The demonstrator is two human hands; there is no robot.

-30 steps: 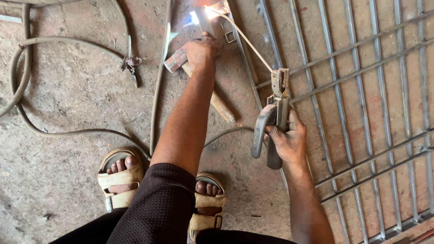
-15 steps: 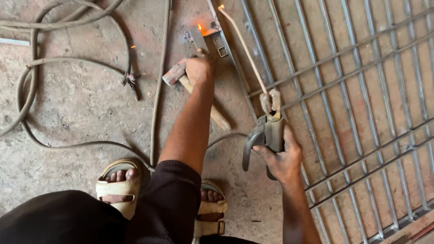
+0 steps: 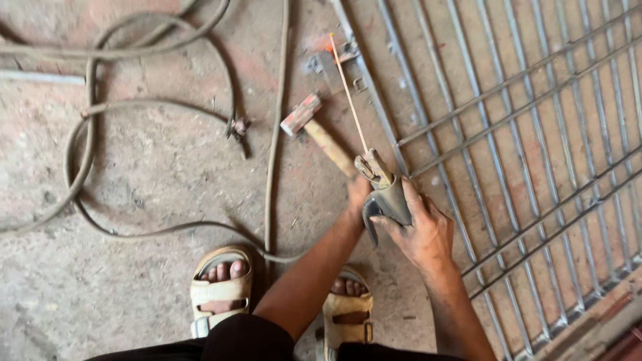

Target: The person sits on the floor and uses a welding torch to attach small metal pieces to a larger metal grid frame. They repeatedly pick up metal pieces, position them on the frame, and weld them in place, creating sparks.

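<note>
- Steel grille (image 3: 535, 154) lies right of frame; the weld arc has stopped.
- Right hand (image 3: 418, 230) grips the electrode holder (image 3: 384, 194), lifted clear.
- Left hand (image 3: 358, 190) has slid down the hammer (image 3: 321, 134) handle, fingers closed around it.

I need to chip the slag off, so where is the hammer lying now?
The hammer lies on the concrete floor at centre frame, left of the metal grille, its handle end under the left hand.

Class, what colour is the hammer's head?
Grey metal with worn red paint, on the hammer; head view shows it.
</note>
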